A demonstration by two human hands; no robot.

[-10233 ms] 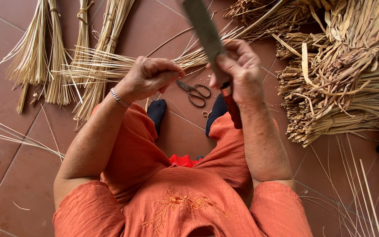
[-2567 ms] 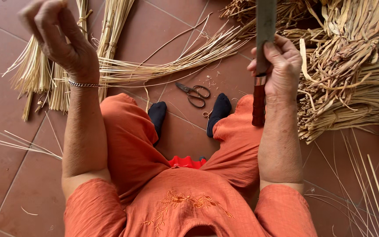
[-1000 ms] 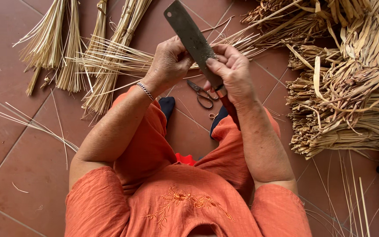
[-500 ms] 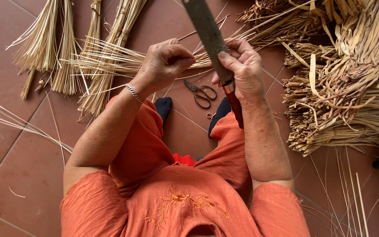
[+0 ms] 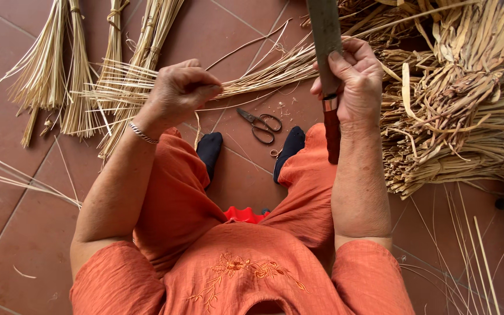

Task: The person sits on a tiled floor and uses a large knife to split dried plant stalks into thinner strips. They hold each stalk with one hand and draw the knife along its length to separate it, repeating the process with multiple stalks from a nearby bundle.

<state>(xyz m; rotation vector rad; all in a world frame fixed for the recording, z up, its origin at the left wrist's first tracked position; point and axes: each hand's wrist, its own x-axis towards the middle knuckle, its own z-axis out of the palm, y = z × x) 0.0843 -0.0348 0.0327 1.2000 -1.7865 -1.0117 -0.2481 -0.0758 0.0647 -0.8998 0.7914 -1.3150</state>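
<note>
My right hand grips a broad knife upright; my left hand pinches thin straw strands. Splitting in hand; next, blade meets strand squarely.

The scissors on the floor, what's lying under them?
The scissors rest on bare reddish floor tiles, with small straw scraps scattered beside them. Whether anything lies beneath the blades cannot be seen.
</note>
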